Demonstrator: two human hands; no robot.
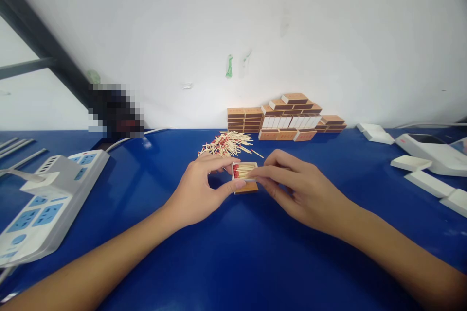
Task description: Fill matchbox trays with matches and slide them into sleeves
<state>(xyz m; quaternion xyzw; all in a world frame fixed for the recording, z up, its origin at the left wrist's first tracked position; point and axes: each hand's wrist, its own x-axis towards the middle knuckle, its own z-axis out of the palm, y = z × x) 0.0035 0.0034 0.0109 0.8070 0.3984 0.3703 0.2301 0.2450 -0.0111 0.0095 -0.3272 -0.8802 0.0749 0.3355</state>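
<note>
Gripping a white tray [251,163] by its left end, the left hand [204,182] has its thumb on the near side and its fingers around the far side. Matches [241,171] lie in the tray, red heads to the left. The right hand [297,182] reaches in from the right, index fingertip over the matchsticks; whether it pinches any, I cannot tell. A brown matchbox [250,188] shows just on the near side, and a loose match heap [228,144] lies beyond on the blue table [233,257].
</note>
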